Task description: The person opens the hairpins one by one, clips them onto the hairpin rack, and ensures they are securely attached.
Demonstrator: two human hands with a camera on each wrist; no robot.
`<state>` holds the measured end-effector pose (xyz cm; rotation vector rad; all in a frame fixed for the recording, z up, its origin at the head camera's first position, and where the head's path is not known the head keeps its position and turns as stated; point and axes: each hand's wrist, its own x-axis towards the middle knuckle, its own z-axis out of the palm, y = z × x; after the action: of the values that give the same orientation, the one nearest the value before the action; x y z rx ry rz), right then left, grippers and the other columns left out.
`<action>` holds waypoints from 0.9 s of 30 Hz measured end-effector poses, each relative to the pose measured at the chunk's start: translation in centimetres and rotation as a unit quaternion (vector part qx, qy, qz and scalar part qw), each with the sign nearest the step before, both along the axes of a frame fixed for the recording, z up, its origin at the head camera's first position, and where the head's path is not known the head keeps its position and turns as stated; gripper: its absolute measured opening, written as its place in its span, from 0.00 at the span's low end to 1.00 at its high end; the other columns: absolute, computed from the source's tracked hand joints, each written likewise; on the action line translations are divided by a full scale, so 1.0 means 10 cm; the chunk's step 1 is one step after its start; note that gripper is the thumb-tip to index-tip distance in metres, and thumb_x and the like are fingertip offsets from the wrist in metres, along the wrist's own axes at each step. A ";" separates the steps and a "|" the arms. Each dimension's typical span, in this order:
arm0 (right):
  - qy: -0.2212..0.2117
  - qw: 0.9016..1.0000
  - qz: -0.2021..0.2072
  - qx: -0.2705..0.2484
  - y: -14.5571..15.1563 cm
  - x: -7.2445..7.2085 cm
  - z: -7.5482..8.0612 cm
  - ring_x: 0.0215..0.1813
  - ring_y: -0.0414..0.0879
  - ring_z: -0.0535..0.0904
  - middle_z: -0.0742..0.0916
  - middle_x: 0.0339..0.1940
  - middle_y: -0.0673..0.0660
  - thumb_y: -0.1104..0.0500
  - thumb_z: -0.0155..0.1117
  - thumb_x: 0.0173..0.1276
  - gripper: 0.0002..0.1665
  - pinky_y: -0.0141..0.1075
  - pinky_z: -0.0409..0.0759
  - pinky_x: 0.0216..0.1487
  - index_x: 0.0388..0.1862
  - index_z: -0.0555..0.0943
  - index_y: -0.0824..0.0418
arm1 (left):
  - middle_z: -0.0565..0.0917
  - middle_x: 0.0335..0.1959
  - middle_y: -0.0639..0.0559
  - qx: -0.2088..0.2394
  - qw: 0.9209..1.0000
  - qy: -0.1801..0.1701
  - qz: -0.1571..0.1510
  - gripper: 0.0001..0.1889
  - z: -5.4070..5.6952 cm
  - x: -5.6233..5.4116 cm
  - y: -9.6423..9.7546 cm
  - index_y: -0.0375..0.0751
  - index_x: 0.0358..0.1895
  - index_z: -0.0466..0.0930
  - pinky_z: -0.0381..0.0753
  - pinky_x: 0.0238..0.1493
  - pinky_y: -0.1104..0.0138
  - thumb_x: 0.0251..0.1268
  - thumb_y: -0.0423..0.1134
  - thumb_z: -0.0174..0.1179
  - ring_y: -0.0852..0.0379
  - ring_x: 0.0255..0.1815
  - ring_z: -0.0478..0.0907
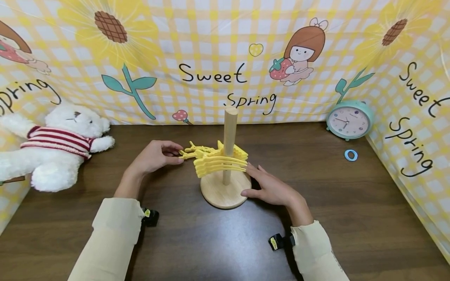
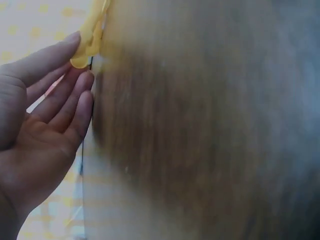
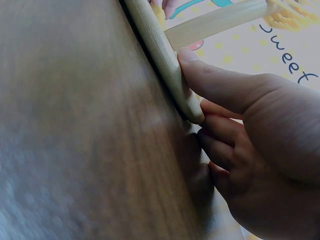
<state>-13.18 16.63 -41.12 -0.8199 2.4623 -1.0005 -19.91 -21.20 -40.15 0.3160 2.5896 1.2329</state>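
Note:
A wooden stand with a round base [image 1: 225, 199] and an upright post [image 1: 230, 128] is on the table between the hands. A yellow plastic thing [image 1: 219, 166] with several long curved ribs spans the post partway up, one part in front of it and one behind. At its left end, a thin branching tip [image 2: 87, 42] is pinched between thumb and forefinger of my left hand [image 1: 152, 158]; the other fingers are loosely bent. My right hand [image 1: 272, 187] grips the base's right edge, thumb [image 3: 215, 77] over the rim and fingers at its side.
A white plush bear [image 1: 66, 144] in a striped shirt lies at the left. At the back right stands a mint alarm clock [image 1: 349, 120], with a small blue ring [image 1: 350, 155] in front of it. A printed yellow checked cloth [image 1: 207, 43] walls the table's back and sides.

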 end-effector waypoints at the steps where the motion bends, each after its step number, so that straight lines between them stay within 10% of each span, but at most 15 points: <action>1: 0.001 1.000 0.001 0.000 0.00 0.00 0.00 0.83 0.52 0.47 0.57 0.83 0.58 0.48 0.69 0.72 0.47 0.51 0.39 0.80 0.83 0.57 0.53 | 0.85 0.49 0.41 0.003 1.000 0.001 0.000 0.23 0.01 0.01 -0.01 0.33 0.58 0.82 0.79 0.49 0.64 0.63 0.40 0.73 0.48 0.48 0.80; 27: 0.003 1.000 0.002 0.002 0.01 -0.01 -0.01 0.83 0.51 0.47 0.56 0.83 0.58 0.48 0.68 0.72 0.46 0.50 0.39 0.80 0.83 0.58 0.53 | 0.87 0.42 0.48 0.157 0.979 0.106 0.081 0.20 0.34 0.30 0.20 0.36 0.53 0.86 0.83 0.41 0.73 0.61 0.42 0.75 0.57 0.41 0.83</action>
<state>-13.24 16.70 -41.21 -0.8275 2.4671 -0.9915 -16.89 -19.17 -36.74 0.3152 2.6320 1.7620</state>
